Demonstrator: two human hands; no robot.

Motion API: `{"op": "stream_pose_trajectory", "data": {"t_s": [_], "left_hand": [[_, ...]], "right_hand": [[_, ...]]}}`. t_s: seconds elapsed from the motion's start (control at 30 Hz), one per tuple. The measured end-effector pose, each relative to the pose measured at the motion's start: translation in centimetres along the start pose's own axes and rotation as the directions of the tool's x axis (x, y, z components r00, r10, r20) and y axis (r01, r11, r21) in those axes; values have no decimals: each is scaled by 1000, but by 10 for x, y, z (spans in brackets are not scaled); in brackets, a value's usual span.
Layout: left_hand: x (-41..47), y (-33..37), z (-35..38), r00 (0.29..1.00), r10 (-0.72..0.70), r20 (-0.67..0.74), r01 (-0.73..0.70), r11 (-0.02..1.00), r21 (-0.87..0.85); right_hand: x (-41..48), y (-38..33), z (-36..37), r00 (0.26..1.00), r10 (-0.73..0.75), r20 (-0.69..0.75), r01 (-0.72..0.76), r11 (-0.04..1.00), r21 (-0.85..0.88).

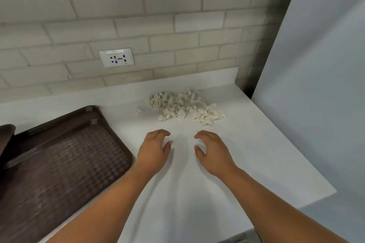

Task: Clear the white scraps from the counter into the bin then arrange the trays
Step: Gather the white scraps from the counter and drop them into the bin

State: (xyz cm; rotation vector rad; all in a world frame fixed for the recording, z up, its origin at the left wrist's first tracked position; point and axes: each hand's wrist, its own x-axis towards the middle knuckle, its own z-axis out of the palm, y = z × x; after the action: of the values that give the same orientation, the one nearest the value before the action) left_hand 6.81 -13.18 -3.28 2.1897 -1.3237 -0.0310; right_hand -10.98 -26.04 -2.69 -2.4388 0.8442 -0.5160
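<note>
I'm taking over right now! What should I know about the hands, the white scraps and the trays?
Left grip: a bare hand, fingers loosely curled, holding nothing, just short of the scraps.
Right grip: the same, beside it.
White scraps: piled on the counter near the wall, with one stray bit to their left.
Brown tray: on the counter's left side.
Bin: not in view.
Done: nothing yet.
Left: scoop the scraps into the bin, then arrange the trays.

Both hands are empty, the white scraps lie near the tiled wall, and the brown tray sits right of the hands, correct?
No: the head view shows the dark brown textured rectangular tray left of the left hand and right hand. The rest holds.
</note>
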Motion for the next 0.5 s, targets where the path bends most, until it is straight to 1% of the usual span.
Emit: {"op": "stream_pose_trajectory", "data": {"t_s": [0.17,0.27,0.37,0.5], "left_hand": [[55,-44,11,989,-97,112,96,995,16],[87,-58,19,978,-108,179,99,993,60],[115,-69,29,977,-107,184,91,991,93],[134,-79,41,984,-93,149,79,993,93]], "right_hand": [[49,-3,29,999,28,22,-27,1000,-14],[68,-3,41,999,32,20,-32,999,-18],[80,-1,48,999,30,18,-29,999,-33],[95,2,51,999,29,35,-27,998,-61]]}}
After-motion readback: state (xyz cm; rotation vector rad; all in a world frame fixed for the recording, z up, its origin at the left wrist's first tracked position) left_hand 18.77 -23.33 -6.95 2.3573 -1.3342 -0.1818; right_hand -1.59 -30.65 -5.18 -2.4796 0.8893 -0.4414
